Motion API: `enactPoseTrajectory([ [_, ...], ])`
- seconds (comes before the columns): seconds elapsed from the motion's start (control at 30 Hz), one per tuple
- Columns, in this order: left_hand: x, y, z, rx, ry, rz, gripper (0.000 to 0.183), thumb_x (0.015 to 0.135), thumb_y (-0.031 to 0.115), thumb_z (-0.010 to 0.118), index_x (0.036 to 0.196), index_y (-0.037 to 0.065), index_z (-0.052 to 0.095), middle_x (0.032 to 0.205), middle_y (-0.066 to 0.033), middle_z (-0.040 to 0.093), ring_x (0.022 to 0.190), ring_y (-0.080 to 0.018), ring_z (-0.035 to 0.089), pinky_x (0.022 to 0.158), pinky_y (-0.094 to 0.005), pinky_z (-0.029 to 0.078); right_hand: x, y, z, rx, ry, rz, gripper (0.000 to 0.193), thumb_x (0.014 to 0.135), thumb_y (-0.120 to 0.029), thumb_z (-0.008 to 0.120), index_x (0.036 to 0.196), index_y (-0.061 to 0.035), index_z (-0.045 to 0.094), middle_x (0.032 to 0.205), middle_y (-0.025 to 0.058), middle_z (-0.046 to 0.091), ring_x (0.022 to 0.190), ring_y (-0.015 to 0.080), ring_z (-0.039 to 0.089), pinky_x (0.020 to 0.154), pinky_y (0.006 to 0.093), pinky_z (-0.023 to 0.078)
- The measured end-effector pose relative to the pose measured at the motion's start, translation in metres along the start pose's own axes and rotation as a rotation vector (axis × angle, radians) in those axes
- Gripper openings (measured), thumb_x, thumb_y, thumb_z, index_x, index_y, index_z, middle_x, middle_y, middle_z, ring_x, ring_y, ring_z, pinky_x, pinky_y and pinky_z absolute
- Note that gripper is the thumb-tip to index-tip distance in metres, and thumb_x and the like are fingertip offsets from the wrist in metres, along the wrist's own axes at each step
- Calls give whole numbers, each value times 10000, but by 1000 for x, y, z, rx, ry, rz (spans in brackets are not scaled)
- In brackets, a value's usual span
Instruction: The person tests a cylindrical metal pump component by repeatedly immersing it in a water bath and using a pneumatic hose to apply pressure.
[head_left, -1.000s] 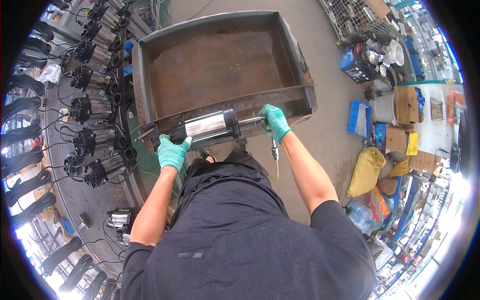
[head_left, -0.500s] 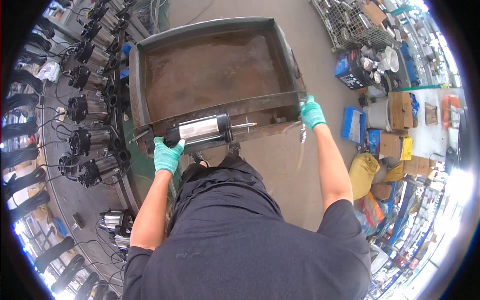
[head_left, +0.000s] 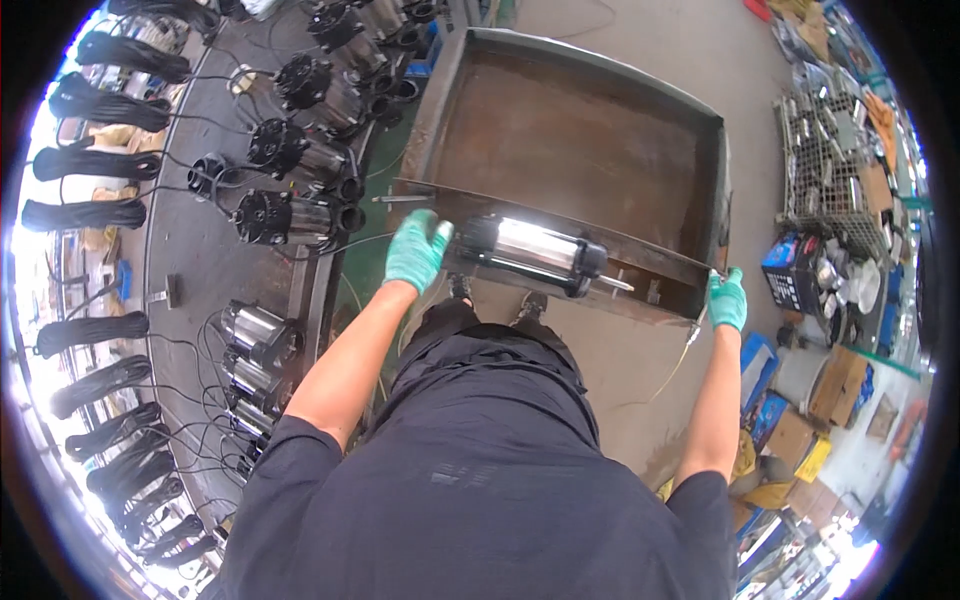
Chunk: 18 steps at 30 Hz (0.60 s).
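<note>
A cylindrical electric motor (head_left: 535, 250), bright steel with black ends, lies across the near edge of a rusty metal tank (head_left: 590, 130). Its thin shaft points right. My left hand (head_left: 415, 250), in a green glove, is beside the motor's left end with thumb and fingers apart, holding nothing. At the tank's near right corner my right hand (head_left: 727, 300), also gloved in green, is closed around something small. A metal fitting (head_left: 693, 333) with a thin hose hangs just below it; whether the fingers grip that fitting is hidden.
On the left, a dark workbench (head_left: 200, 270) carries several similar motors (head_left: 290, 218) and coiled black cables (head_left: 90, 215). A wire basket of metal parts (head_left: 835, 170) stands at far right, with a dark box (head_left: 790, 275) and cardboard boxes (head_left: 838, 385) nearer.
The view has turned left, so the tank and motor appear farther right and tilted. My left hand has come off the motor's left end. My right hand stays at the tank's corner.
</note>
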<state>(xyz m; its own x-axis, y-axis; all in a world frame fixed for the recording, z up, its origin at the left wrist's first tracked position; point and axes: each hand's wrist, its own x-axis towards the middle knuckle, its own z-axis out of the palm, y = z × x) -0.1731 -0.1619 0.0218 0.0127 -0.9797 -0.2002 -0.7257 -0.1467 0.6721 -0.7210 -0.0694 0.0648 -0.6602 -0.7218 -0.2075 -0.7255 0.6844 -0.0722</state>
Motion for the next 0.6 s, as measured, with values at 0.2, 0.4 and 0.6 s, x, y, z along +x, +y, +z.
enactPoseTrajectory([
  [0.2,62,-36,-67,711,-139,36,431,984,165,514,1401,56,510,1306,-216,603,1120,-388,642,935,-483,530,-80,-126,-5,642,47,-431,342,1011,-292,614,1232,-31,607,1070,203,706,972,317,683,876,400,524],
  [0.4,99,-34,-79,847,-458,67,447,974,121,521,1419,83,494,1340,-203,588,1114,-403,645,910,-490,534,-129,-225,22,689,24,-549,296,968,-236,669,1171,-21,646,1022,159,704,916,289,689,831,383,542],
  [0.6,84,-44,-101,601,-433,330,270,965,205,630,1210,93,610,1137,-193,672,1012,-403,661,836,-481,534,-126,-227,31,547,158,-555,202,955,-195,662,1067,-30,691,956,148,707,834,295,685,777,394,549],
])
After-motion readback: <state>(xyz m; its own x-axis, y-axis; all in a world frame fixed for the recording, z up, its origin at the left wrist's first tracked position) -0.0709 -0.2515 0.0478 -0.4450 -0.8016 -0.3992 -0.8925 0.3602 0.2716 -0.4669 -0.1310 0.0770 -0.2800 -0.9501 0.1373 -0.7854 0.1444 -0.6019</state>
